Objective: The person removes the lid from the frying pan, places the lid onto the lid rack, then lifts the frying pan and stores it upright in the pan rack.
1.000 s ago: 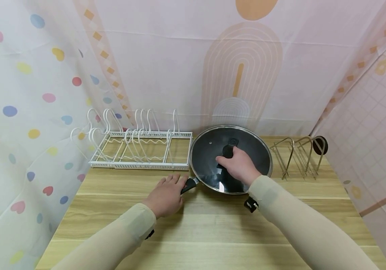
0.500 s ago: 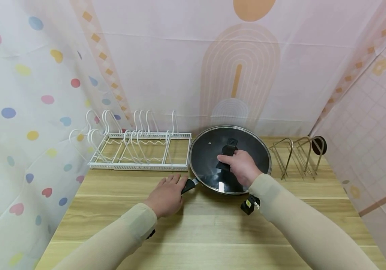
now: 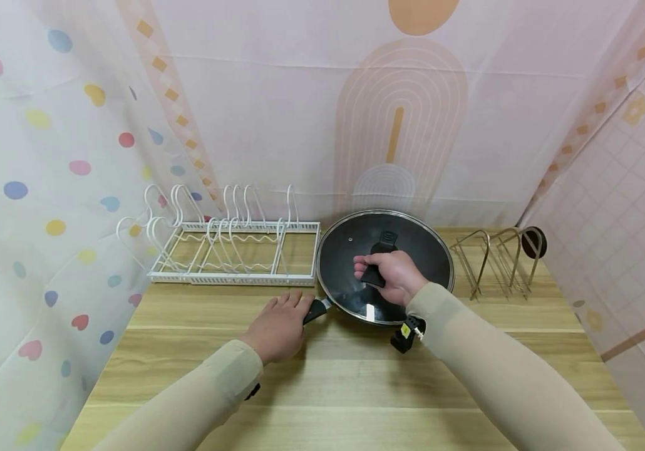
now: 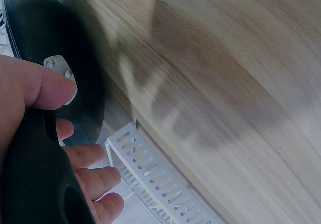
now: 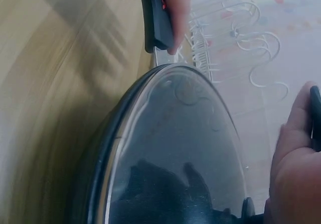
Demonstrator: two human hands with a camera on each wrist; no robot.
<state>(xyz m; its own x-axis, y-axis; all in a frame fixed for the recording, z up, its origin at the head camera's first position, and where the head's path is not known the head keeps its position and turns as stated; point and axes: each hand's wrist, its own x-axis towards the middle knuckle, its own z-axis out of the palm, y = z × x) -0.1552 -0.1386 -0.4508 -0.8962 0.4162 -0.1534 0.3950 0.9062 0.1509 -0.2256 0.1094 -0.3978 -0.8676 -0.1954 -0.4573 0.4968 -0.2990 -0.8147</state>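
Observation:
A black pan [image 4: 42, 23] stands at the back of the table, covered by a glass lid [image 3: 345, 269] with a metal rim. My left hand [image 3: 277, 329] grips the pan's black handle [image 3: 315, 310]; in the left wrist view the thumb lies on one side and the fingers on the other. Above the lid, my right hand [image 3: 398, 275] holds the black lid handle [image 3: 388, 238] with curled fingers. The lid appears seated on the pan. Its reflection hides what is inside.
Left of the pan stands a white wire rack [image 3: 243, 279] with upright loops, close to the pan's rim. A smaller metal rack [image 3: 488, 247] stands on the right, beside a round black thing [image 3: 535, 243]. Patterned curtains [image 3: 277, 125] hang behind and at both sides.
My right hand has shifted its hold on the lid handle, and its fingers now curl round it from the right. The left hand, pan and lid stay in place.

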